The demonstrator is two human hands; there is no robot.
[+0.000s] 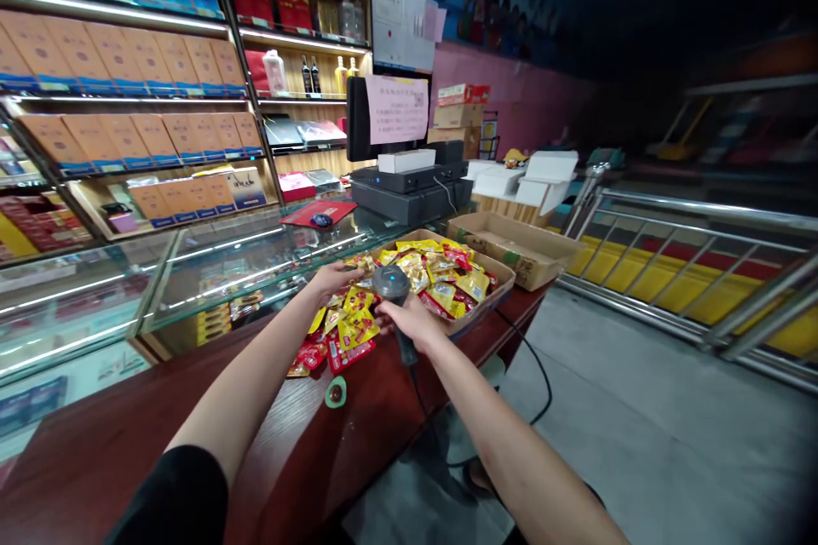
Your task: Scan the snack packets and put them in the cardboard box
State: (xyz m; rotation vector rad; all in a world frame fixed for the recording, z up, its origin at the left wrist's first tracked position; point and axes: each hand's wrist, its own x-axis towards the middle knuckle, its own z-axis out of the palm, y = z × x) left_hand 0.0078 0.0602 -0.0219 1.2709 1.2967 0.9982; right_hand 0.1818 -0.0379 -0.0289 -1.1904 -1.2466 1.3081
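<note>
Dark red wooden counter [287,460] holds a shallow cardboard tray [504,279] of red-and-yellow snack packets [457,281]; right hand [412,322] closes around a black handheld barcode scanner [391,283]; left hand [333,279] half-curls at the packets, any hold unclear

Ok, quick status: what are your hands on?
Right hand gripping scanner. Left hand on snack packets. Cord hanging off counter.

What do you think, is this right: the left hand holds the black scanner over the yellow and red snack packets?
No, the head view shows the right hand holding the black scanner over the yellow and red snack packets, not the left hand.
</note>
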